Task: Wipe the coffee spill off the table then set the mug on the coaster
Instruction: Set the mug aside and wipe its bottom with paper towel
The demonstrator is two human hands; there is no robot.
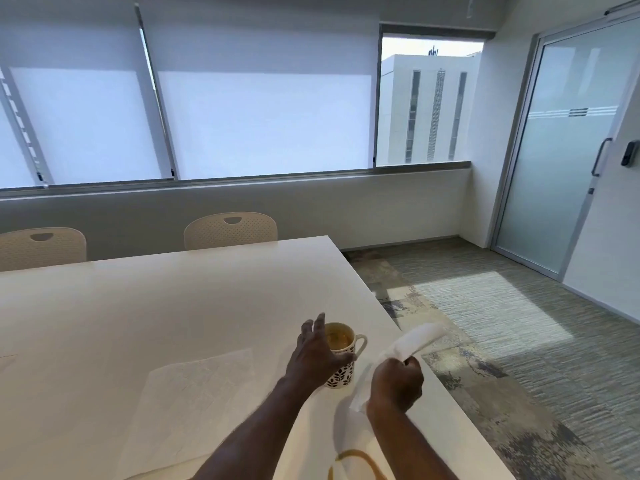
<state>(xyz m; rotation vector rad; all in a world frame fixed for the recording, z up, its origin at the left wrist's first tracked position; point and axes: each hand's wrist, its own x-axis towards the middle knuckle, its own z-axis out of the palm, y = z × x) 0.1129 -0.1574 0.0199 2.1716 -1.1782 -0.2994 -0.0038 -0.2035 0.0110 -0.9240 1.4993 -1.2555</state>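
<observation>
A white mug [343, 372] with a dark leaf pattern and coffee inside stands near the right edge of the white table [156, 306]. My left hand [317, 351] hovers just in front of the mug with fingers spread, holding nothing. My right hand [396, 381] is shut on a white paper towel [417, 337], raised above the table's right edge. A brown ring of spilled coffee [356, 464] lies on the table at the bottom, between my forearms. I see no coaster.
A white paper sheet [194, 403] lies flat on the table left of the mug. Two beige chairs [230, 230] stand at the far side. The table's right edge drops to carpet [519, 341]. A frosted glass door [561, 150] is at the right.
</observation>
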